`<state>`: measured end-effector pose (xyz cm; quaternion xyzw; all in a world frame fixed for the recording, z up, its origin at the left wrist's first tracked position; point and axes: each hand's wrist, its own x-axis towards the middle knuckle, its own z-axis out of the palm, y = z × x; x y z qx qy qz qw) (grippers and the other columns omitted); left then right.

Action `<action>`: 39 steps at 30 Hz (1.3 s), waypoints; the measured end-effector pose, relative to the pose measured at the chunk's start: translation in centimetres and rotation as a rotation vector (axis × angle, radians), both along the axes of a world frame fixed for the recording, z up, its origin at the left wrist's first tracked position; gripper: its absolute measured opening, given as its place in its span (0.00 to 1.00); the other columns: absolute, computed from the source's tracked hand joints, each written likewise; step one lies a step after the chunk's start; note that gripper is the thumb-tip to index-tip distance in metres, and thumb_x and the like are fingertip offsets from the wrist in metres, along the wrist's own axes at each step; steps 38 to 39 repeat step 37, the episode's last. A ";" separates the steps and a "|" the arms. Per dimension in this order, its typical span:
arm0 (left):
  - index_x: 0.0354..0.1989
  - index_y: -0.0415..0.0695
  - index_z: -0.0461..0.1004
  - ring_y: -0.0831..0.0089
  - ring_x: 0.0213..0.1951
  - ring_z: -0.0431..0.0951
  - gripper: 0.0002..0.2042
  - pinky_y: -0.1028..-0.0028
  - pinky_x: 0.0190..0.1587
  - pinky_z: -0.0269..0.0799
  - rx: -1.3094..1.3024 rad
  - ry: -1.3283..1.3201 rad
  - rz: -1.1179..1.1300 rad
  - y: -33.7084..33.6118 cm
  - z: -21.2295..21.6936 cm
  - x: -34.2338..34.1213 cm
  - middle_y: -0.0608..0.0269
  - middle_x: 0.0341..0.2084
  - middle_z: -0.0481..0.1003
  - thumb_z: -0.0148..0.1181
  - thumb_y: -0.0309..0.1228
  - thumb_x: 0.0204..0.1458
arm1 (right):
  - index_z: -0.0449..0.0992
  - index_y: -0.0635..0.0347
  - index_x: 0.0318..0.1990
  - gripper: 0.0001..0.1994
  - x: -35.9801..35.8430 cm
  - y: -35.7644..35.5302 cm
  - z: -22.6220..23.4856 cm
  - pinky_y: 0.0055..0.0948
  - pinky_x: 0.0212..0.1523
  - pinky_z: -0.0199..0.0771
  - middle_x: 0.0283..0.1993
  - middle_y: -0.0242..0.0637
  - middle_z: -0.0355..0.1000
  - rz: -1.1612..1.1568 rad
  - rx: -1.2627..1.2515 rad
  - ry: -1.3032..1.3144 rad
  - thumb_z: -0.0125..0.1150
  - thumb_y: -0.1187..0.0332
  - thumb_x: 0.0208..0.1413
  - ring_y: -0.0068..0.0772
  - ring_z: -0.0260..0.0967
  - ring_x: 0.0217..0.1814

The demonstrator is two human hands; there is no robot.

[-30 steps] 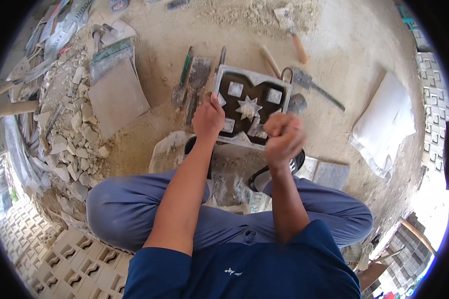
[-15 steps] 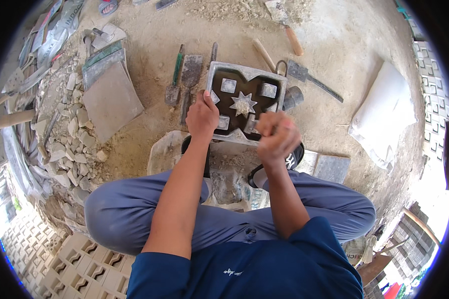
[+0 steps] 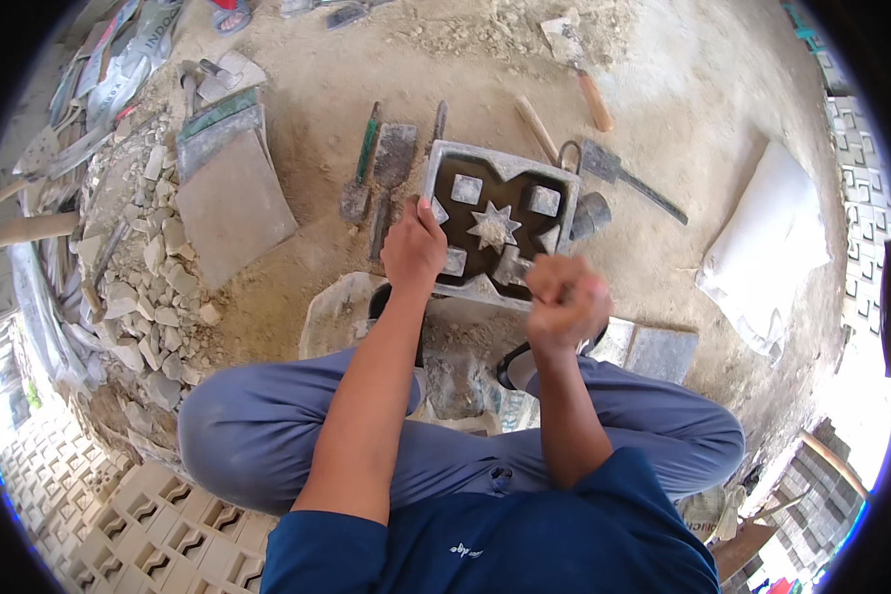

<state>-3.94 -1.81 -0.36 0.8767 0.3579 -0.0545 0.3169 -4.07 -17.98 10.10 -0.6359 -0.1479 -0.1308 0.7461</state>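
A grey square block mould (image 3: pixel 503 154) with a raised star in the middle and small square blocks near its corners is held tilted up before my feet. My left hand (image 3: pixel 414 247) grips its left rim, the thumb over the edge and the other fingers partly hidden. At the lower right corner, my right hand (image 3: pixel 569 297) is a blurred fist over the mould's edge. A small pale, blade-like piece shows beside its knuckles, but what the fist holds cannot be made out. Crumbs of grey material lie on the star (image 3: pixel 494 227).
Trowels (image 3: pixel 394 153) lie left of the mould, and a hammer-like tool (image 3: pixel 604 163) and wooden-handled trowel (image 3: pixel 594 102) to its right. Rubble (image 3: pixel 158 287) and flat boards (image 3: pixel 230 208) are at left. A white sack (image 3: pixel 767 238) lies at right.
The whole view has shifted a little, so everything sits slightly lower and farther right. My right hand has moved slightly toward me at the mould's lower right corner. My left hand keeps its grip.
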 end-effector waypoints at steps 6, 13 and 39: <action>0.69 0.52 0.68 0.40 0.54 0.79 0.27 0.43 0.55 0.73 -0.098 0.119 -0.026 -0.4 0.5 0.7 0.39 0.49 0.80 0.34 0.51 0.72 | 0.59 0.57 0.24 0.23 0.5 -0.4 -3.1 0.30 0.15 0.53 0.18 0.35 0.55 0.097 -0.233 -0.035 0.34 0.60 0.76 0.27 0.48 0.13; 0.78 0.54 0.57 0.56 0.80 0.49 0.30 0.39 0.78 0.36 0.303 -0.544 -0.714 -0.2 0.0 -2.5 0.60 0.78 0.55 0.44 0.47 0.68 | 0.61 0.60 0.18 0.25 -0.2 0.0 -2.0 0.31 0.13 0.49 0.13 0.32 0.57 0.019 -0.255 -0.072 0.39 0.65 0.73 0.26 0.54 0.11; 0.81 0.50 0.51 0.61 0.82 0.41 0.45 0.29 0.75 0.26 0.401 -0.306 -1.029 0.6 0.3 -1.8 0.68 0.81 0.48 0.55 0.48 0.51 | 0.64 0.60 0.16 0.16 -1.4 -0.5 2.5 0.26 0.18 0.65 0.13 0.36 0.62 -0.159 -0.361 0.000 0.60 0.82 0.52 0.27 0.58 0.11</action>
